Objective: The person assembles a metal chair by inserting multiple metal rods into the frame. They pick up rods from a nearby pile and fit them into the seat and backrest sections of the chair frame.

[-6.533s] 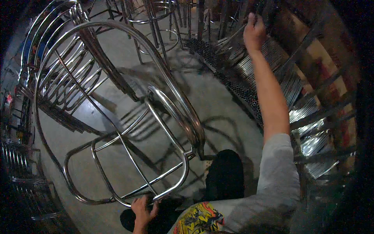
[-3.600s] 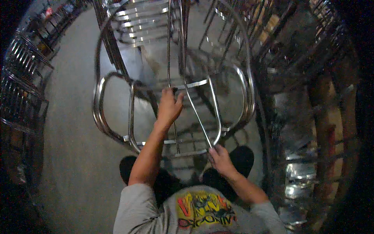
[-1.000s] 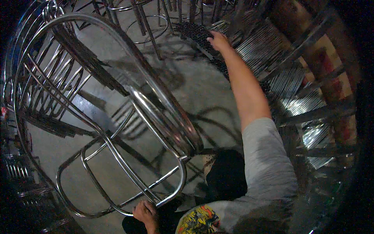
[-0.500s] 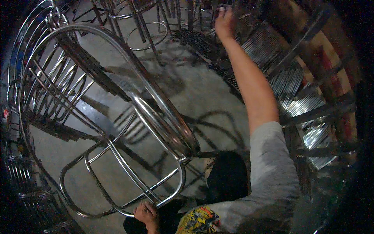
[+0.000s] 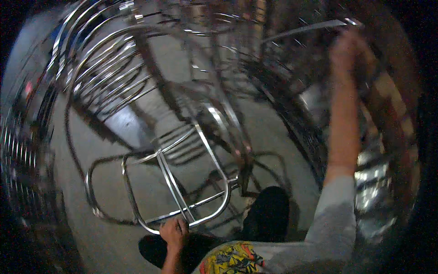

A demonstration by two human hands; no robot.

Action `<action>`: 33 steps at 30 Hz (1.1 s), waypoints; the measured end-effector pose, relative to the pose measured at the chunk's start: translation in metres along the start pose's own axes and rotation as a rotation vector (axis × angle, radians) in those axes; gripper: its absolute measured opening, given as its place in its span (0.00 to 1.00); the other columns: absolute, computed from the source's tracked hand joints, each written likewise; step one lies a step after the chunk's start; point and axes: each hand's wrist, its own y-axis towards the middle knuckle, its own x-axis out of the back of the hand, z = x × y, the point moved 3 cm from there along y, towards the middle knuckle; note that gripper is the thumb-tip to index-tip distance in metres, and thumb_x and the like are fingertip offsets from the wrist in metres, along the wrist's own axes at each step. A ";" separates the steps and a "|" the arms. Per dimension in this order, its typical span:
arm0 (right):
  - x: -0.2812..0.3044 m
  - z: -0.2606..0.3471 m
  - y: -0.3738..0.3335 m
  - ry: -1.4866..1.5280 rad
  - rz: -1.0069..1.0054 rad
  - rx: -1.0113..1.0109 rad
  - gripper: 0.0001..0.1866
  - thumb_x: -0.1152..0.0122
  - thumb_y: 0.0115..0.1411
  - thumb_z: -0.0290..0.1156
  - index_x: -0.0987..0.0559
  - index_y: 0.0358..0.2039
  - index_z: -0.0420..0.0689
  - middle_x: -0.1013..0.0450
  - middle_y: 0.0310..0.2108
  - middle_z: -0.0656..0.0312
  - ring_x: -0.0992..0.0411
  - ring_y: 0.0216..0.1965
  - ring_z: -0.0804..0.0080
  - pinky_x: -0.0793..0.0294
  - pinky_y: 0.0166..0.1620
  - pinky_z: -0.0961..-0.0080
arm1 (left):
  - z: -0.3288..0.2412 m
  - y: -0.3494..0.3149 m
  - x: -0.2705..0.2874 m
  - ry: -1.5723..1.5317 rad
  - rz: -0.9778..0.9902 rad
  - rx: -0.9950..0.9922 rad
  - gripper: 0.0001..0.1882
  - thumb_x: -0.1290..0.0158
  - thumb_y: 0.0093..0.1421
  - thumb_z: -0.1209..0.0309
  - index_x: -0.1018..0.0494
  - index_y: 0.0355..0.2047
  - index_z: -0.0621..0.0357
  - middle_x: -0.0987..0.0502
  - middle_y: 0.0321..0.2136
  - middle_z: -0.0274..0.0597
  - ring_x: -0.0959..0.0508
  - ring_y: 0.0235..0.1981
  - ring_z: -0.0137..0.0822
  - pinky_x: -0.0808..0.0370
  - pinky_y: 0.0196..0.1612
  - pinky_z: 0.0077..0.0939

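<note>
A shiny tubular metal chair frame (image 5: 169, 182) stands tilted in front of me, its big curved loop rising to the far left. At the rounded near edge of the frame, my left hand (image 5: 174, 232) is closed round the tube. My right hand (image 5: 349, 50) is raised at the far right, blurred by motion. A long, slightly bent metal rod (image 5: 310, 30) runs leftward from its fingertips, and the fingers seem closed on it. The exact grip is smeared.
Chair backs with shiny slats (image 5: 123, 68) are grouped at the far left. Stool frames stand at the back. On the right, a dark rack holds bundles of shiny metal pieces (image 5: 369, 182). Grey concrete floor (image 5: 182, 59) lies between. More stacked metal parts (image 5: 23, 150) line the left.
My right hand has swung right from the far rack, and a metal rod now shows at it. My left hand stays on the chair frame. The whole view has shifted and blurred.
</note>
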 end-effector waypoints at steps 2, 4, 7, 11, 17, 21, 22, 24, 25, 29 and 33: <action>0.030 0.046 0.000 0.107 0.078 0.106 0.20 0.53 0.66 0.45 0.27 0.49 0.43 0.26 0.37 0.48 0.27 0.38 0.56 0.28 0.46 0.59 | -0.003 -0.002 0.004 0.018 0.060 -0.004 0.12 0.50 0.59 0.65 0.28 0.21 0.56 0.25 0.20 0.47 0.24 0.25 0.51 0.32 0.32 0.45; 0.062 0.091 -0.014 0.201 0.164 0.181 0.20 0.52 0.66 0.44 0.27 0.50 0.43 0.26 0.37 0.49 0.27 0.38 0.57 0.28 0.46 0.60 | -0.002 0.003 0.018 -0.032 0.050 0.103 0.13 0.49 0.62 0.61 0.28 0.28 0.59 0.24 0.25 0.51 0.24 0.29 0.54 0.30 0.35 0.46; 0.115 0.148 -0.040 0.342 0.279 0.283 0.19 0.52 0.66 0.42 0.28 0.51 0.44 0.27 0.36 0.51 0.27 0.38 0.58 0.28 0.46 0.60 | 0.001 0.036 0.049 -0.581 0.007 0.284 0.18 0.50 0.64 0.57 0.28 0.40 0.62 0.23 0.33 0.55 0.23 0.35 0.51 0.28 0.41 0.39; 0.171 0.191 -0.084 0.535 0.494 0.363 0.19 0.50 0.65 0.39 0.30 0.53 0.44 0.27 0.36 0.52 0.27 0.37 0.59 0.27 0.46 0.61 | -0.026 0.113 0.102 -1.264 -0.020 0.129 0.25 0.56 0.67 0.53 0.36 0.55 0.59 0.26 0.46 0.49 0.27 0.49 0.40 0.31 0.51 0.31; 0.220 0.212 -0.166 0.855 1.035 0.325 0.20 0.49 0.64 0.35 0.31 0.55 0.45 0.27 0.35 0.55 0.27 0.37 0.61 0.27 0.46 0.63 | -0.047 0.176 0.113 -1.850 0.041 0.302 0.24 0.55 0.68 0.52 0.36 0.56 0.56 0.24 0.37 0.42 0.23 0.32 0.30 0.28 0.33 0.21; 0.223 0.209 -0.228 1.038 1.398 0.072 0.21 0.48 0.64 0.33 0.33 0.57 0.46 0.27 0.35 0.57 0.28 0.37 0.63 0.27 0.46 0.64 | 0.018 0.194 0.080 -1.405 -0.317 0.292 0.20 0.54 0.68 0.56 0.31 0.50 0.57 0.22 0.32 0.42 0.25 0.24 0.28 0.31 0.26 0.20; 0.219 0.204 -0.249 0.978 1.521 -0.061 0.21 0.47 0.64 0.32 0.33 0.58 0.46 0.27 0.35 0.57 0.28 0.36 0.63 0.26 0.46 0.64 | 0.036 0.194 0.067 -1.300 -0.375 0.276 0.19 0.55 0.68 0.57 0.30 0.49 0.58 0.22 0.32 0.43 0.24 0.25 0.30 0.30 0.27 0.22; 0.211 0.195 -0.285 0.858 1.639 -0.267 0.26 0.46 0.63 0.29 0.36 0.62 0.45 0.27 0.37 0.57 0.28 0.41 0.64 0.29 0.51 0.66 | 0.063 0.193 0.042 -1.065 -0.464 0.241 0.17 0.55 0.68 0.60 0.29 0.47 0.60 0.23 0.30 0.46 0.23 0.25 0.33 0.29 0.28 0.26; 0.209 0.189 -0.299 0.719 1.686 -0.300 0.26 0.47 0.63 0.29 0.36 0.62 0.44 0.28 0.38 0.56 0.28 0.41 0.65 0.29 0.51 0.67 | 0.073 0.187 0.030 -0.933 -0.475 0.253 0.17 0.56 0.68 0.61 0.30 0.48 0.61 0.23 0.30 0.48 0.23 0.25 0.35 0.28 0.29 0.28; 0.188 0.164 -0.347 0.454 2.084 -1.032 0.30 0.43 0.63 0.35 0.38 0.63 0.39 0.28 0.33 0.60 0.29 0.29 0.75 0.28 0.33 0.77 | 0.086 0.173 -0.009 -0.822 -0.387 0.288 0.17 0.57 0.68 0.63 0.32 0.51 0.62 0.23 0.32 0.54 0.22 0.31 0.48 0.27 0.37 0.38; 0.171 0.160 -0.363 0.501 2.105 -1.271 0.28 0.44 0.65 0.37 0.37 0.62 0.38 0.30 0.25 0.68 0.35 0.20 0.84 0.38 0.20 0.85 | 0.085 0.171 -0.017 -0.689 -0.462 0.269 0.17 0.58 0.69 0.63 0.32 0.52 0.59 0.22 0.33 0.54 0.21 0.33 0.53 0.27 0.38 0.41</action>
